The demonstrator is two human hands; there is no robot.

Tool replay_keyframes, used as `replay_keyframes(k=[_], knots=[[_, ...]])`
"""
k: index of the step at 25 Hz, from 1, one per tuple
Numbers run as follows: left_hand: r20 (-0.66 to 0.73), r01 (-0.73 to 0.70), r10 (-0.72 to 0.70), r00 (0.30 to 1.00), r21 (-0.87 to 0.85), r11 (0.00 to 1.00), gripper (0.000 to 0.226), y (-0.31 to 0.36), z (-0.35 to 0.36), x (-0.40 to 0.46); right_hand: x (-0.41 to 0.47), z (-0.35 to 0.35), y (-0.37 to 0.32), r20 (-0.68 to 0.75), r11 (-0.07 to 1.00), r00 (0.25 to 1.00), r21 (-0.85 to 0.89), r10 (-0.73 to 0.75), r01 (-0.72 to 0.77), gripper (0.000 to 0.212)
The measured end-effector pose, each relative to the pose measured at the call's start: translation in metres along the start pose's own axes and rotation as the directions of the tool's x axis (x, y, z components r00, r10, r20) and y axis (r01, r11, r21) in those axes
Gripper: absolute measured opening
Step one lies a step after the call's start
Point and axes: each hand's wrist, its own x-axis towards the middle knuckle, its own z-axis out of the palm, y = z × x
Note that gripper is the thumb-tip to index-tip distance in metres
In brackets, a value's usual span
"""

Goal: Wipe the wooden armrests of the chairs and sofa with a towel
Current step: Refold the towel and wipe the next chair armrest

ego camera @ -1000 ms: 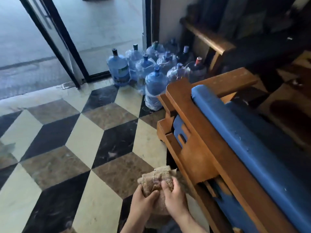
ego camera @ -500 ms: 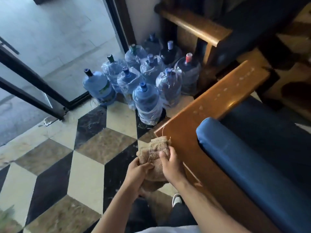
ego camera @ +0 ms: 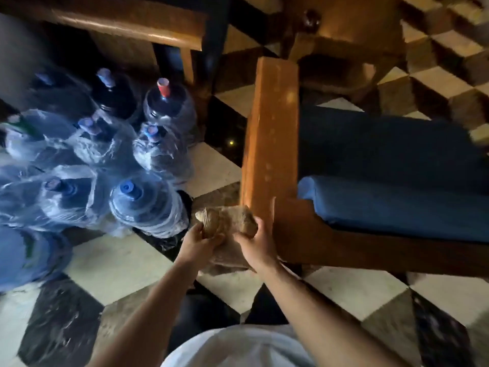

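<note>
While both hands bunch the towel [ego camera: 227, 221] into a pad, left hand [ego camera: 199, 241] and right hand [ego camera: 255, 246] clamped on it, the dusty wooden armrest [ego camera: 271, 133] waits at 12 o'clock, unwiped.

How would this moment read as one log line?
step: folding towel | left hand: on towel | right hand: on towel | armrest: not yet wiped

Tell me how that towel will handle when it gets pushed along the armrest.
The towel is probably soft and floppy: it bunches into folds between the left hand and right hand, and part sags below them. It looks light. Its coarse weave should likely drag rather than slip on the armrest, so keep it wadded.
</note>
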Motion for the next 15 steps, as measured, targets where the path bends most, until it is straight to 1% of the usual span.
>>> replay_keyframes(k=[2,4,7,9,11,12,14,15], knots=[[0.105,0.003,-0.016,0.994,0.118,0.993,0.022,0.021,-0.01,0.016,-0.006,0.008,-0.005,-0.048,0.995,0.996,0.072,0.07,-0.066,0.063],[0.166,0.009,-0.043,0.985,0.203,0.979,0.024,0.032,-0.011,0.035,-0.001,0.017,-0.01,-0.136,0.995,0.986,0.055,0.096,-0.089,0.06],[0.193,0.012,-0.07,0.979,0.285,0.959,0.025,0.051,-0.001,0.058,0.016,0.02,-0.018,-0.219,0.999,0.975,0.01,0.041,-0.04,0.06],[0.173,0.009,-0.068,0.983,0.319,0.948,0.022,0.071,0.004,0.074,0.029,0.016,-0.032,-0.28,0.997,0.957,-0.04,-0.081,0.072,0.061],[0.191,-0.027,-0.051,0.98,0.388,0.921,0.019,0.098,0.017,0.086,0.041,0.005,-0.044,-0.416,0.985,0.893,-0.098,-0.169,0.141,0.06],[0.213,-0.057,-0.035,0.976,0.409,0.911,0.018,0.111,0.024,0.092,0.045,0.002,-0.051,-0.477,0.983,0.86,-0.065,-0.18,0.169,0.06],[0.269,-0.161,0.035,0.963,0.462,0.872,0.017,0.137,0.047,0.114,0.06,-0.001,-0.06,-0.578,0.975,0.803,0.054,-0.145,0.215,0.061],[0.311,-0.217,0.063,0.948,0.491,0.843,0.018,0.146,0.065,0.131,0.074,-0.004,-0.062,-0.628,0.975,0.773,0.109,-0.084,0.194,0.062]])
